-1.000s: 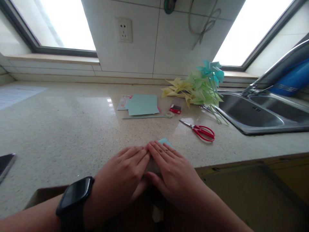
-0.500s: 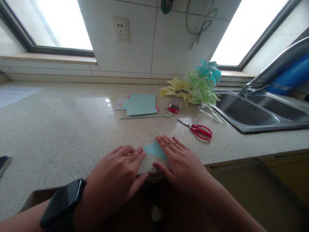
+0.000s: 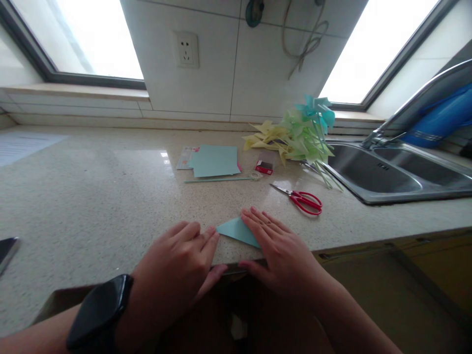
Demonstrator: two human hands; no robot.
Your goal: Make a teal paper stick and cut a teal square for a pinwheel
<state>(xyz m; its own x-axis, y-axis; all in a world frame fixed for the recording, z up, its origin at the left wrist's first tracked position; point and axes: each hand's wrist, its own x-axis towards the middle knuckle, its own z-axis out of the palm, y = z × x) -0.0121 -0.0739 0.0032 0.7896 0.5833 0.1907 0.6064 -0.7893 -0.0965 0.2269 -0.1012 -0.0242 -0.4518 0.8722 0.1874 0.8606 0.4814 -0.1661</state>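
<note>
Head: blue paper (image 3: 236,230) partly beneath right fingers (image 3: 259,225)

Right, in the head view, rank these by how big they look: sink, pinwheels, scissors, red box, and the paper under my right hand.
1. Sink
2. Pinwheels, as a bunch
3. Scissors
4. Red box
Unsure: the paper, since your right hand covers part of it.
</note>
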